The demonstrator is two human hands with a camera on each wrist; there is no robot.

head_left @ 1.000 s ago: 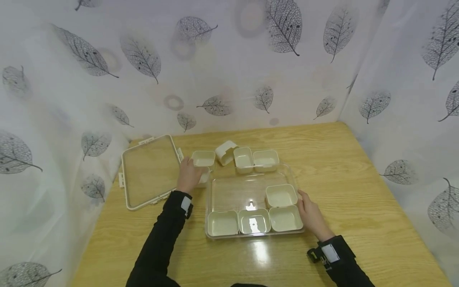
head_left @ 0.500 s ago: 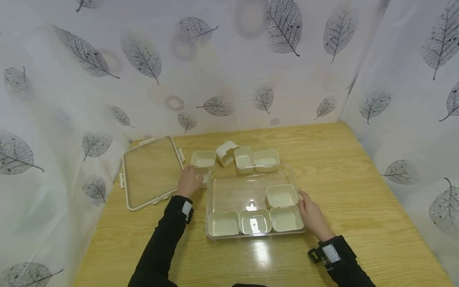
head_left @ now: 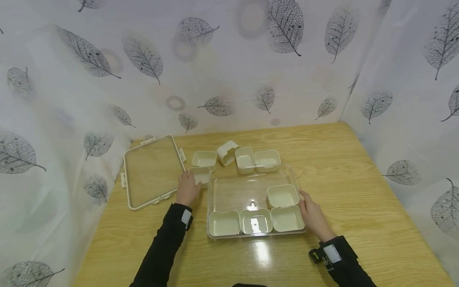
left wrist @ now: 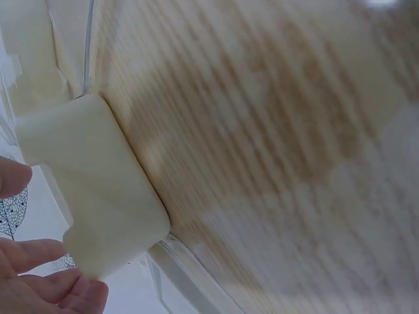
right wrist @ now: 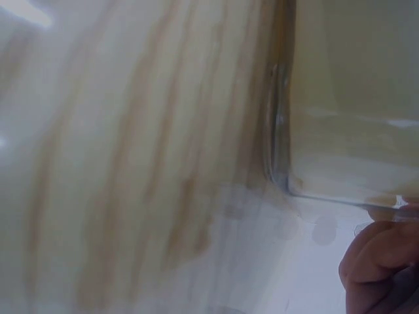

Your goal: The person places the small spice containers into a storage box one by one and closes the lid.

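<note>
Box (head_left: 201, 174), pale, sits between rimmed panel (head_left: 154, 173) & clear tray (head_left: 231, 195); L hand (head_left: 187, 189) at its L edge, can't tell if gripping. R hand (head_left: 313, 216) grips tray's R rim. 4 boxes (head_left: 255, 221) line tray's front & R, tray floor visible back L. Worktop (head_left: 362, 187) runs well past R hand to its edge.

Pale cream cups (head_left: 224, 224) everywhere, yellowish woodgrain table (head_left: 358, 199), off-white lid frame (head_left: 127, 180) at 8 o'clock, black sleeve (head_left: 159, 243) at 7 — and white curtain (head_left: 229, 67) with dark-grey leaf print at 12.
</note>
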